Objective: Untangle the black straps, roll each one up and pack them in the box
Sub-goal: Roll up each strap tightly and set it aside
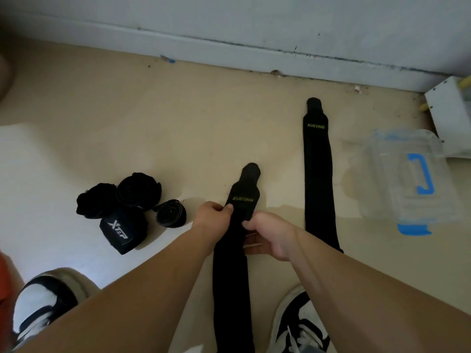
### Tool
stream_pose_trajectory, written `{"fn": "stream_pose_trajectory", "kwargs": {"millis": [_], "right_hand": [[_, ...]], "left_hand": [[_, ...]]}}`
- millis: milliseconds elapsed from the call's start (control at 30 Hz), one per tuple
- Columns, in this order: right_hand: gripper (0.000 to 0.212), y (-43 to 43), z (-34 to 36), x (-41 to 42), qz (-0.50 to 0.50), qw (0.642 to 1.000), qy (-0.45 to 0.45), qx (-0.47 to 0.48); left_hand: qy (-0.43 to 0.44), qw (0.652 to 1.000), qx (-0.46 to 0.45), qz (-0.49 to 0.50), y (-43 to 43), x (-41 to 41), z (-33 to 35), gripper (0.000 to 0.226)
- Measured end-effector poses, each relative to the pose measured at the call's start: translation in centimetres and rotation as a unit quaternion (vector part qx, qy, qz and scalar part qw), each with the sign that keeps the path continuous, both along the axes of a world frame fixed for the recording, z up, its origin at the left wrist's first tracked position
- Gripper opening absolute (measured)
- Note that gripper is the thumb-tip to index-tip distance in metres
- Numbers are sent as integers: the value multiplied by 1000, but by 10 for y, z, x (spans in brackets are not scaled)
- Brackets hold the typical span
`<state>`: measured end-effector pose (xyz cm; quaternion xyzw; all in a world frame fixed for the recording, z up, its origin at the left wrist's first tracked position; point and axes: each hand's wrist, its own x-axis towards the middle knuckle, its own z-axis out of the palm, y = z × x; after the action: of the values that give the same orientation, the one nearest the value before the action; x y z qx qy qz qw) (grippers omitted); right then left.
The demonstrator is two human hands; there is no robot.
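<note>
While the head view is showing the near XUEYING strap (pixel 230 263) lying flat along the floor (pixel 153 136), it is judged light, soft and limp, and best started at its tabbed end. The left hand (pixel 212 219) and right hand (pixel 270 234) are pinching its edges just below the label, fingers curled. A second strap (pixel 318 174) is lying beside the clear box (pixel 407 179), and rolled straps (pixel 127 207) are sitting to the left.

Beige floor (pixel 127 110) — scuffed white wall (pixel 254 19) w/ baseboard (pixel 204 50)

Two straps (pixel 230 276) (pixel 318 174), four rolls (pixel 96 200) (pixel 139 188) (pixel 170 214) (pixel 123 230), one box (pixel 382 189)
</note>
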<state>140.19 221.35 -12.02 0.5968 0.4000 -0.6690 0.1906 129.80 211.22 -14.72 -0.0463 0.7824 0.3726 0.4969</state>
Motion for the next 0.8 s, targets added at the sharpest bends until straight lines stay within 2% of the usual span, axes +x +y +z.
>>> {"fn": "stream_pose_trajectory", "kwargs": {"millis": [100,167,233,367,567,733,800], "right_hand": [[29,-4,12,-2,-112,993,22,10],[35,-3,24,-8,-186,981,36,31],[33,-1,45,-17,-205,977,35,56],[33,-1,100,-33,-191,973,62,112],[33,-35,210,-57,-94,969,148,176],[27,-69,303,-66,-43,947,203,247],[28,-80,335,-66,-39,931,236,274]], "left_hand": [[-24,999,38,-7,-2,2,26,14],[-15,997,64,-36,0,5,45,13],[-1,994,93,-54,4,6,69,17],[38,988,138,-65,0,0,129,20],[93,977,172,-82,-40,-11,229,27],[126,953,266,-71,-77,-10,324,17],[152,938,302,-79,-90,-10,355,20]]}}
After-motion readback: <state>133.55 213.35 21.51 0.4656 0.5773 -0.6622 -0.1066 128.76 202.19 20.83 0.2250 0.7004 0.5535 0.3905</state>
